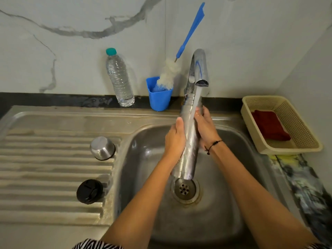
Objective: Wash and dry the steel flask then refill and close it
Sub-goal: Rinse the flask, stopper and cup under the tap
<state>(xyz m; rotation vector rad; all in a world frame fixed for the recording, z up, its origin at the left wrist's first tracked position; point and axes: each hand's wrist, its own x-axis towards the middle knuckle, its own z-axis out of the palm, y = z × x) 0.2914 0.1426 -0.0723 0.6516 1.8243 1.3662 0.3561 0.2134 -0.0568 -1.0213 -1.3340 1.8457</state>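
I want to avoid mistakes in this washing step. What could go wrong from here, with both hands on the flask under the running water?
1. The flask is wet and smooth; the left hand and right hand grip it over the sink, so it might slip and drop.
2. Its mouth sits close to the tap and could knock against it.
3. Water could splash onto the red cloth in the basket, probably needed dry.

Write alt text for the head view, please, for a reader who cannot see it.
Both hands, left hand and right hand, hold a steel flask under the running tap over the sink. Its steel cup and black lid lie on the drainboard.
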